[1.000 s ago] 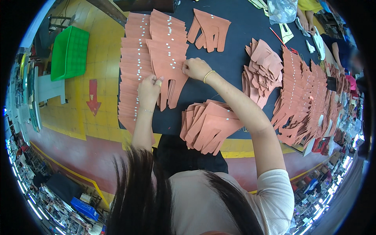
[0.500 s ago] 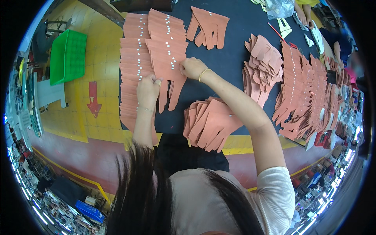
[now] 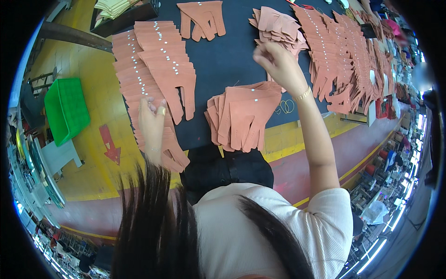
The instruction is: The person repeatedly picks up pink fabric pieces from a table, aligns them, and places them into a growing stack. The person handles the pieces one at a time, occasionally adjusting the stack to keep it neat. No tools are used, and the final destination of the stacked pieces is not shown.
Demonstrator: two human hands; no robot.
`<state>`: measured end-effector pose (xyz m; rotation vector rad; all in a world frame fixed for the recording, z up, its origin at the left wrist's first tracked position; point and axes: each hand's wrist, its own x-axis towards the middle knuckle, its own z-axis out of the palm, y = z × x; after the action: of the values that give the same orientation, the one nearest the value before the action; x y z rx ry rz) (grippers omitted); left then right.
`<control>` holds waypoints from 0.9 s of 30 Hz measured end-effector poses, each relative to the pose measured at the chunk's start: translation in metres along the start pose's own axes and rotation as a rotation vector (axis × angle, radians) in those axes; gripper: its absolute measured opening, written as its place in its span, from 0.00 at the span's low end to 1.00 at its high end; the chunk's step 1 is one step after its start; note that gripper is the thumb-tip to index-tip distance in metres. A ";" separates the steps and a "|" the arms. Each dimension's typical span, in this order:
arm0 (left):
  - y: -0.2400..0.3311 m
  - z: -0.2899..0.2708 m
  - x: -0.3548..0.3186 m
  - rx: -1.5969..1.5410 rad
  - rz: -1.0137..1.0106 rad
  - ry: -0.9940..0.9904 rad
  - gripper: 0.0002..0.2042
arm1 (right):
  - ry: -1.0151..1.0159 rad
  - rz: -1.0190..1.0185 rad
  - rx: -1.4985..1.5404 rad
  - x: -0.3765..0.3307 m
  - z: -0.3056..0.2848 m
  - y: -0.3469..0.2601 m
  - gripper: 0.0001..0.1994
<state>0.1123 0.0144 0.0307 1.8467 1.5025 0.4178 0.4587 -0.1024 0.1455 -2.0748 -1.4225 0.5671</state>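
My left hand [image 3: 152,122] lies flat, fingers apart, on the near end of a long overlapping row of salmon cut pieces [image 3: 158,60] with small white tags, along the left side of the black table [image 3: 223,60]. My right hand [image 3: 276,63] is raised over the table's middle, its fingers pinched at the lower edge of a loose pile of salmon pieces [image 3: 278,23]. A fanned stack of the same pieces [image 3: 244,116] lies near the front edge between my arms. A gold bracelet sits on my right wrist.
Another long row of salmon pieces [image 3: 344,56] runs along the right side. A few more pieces [image 3: 202,16] lie at the far middle. Rubber bands [image 3: 284,108] rest by the stack. A green crate [image 3: 67,109] stands on the yellow floor at left.
My right hand has left the left row and swung right to the loose pile. My left hand has slid nearer along the row. My head has tilted, shifting the view.
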 end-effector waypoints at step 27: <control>-0.083 -0.053 -0.148 -0.154 -0.376 0.280 0.11 | -0.036 -0.173 -0.309 -0.109 0.044 0.034 0.19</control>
<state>-0.0218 -0.1025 0.0368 1.3879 1.9017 0.6067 0.4172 -0.2054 0.0933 -2.1505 -1.7843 0.3318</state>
